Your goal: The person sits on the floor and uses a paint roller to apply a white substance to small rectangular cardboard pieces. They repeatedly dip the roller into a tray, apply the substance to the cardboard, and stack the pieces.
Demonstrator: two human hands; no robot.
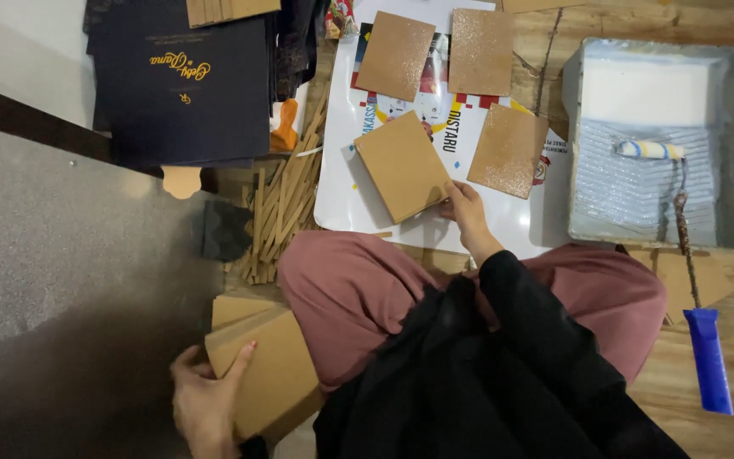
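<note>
My right hand [466,211], in a black sleeve, pinches the near corner of a plain brown cardboard square [401,166] that lies tilted on a white printed sheet [337,191]. Three more brown squares with a wet, speckled sheen lie on that sheet: two at the far side [395,55] [481,51] and one to the right [507,150]. My left hand [204,399] grips the edge of the top piece of a stack of brown cardboard [269,374] beside my left knee. My legs in pink trousers [358,289] are crossed between the two hands.
A grey paint tray [728,144] holding white liquid stands at the right, with a small roller [649,150] in it and its blue handle [708,357] over the wooden floor. Thin wooden sticks [286,204] lie left of the sheet. Dark blue cards [180,85] are stacked at the far left. Grey carpet [61,255].
</note>
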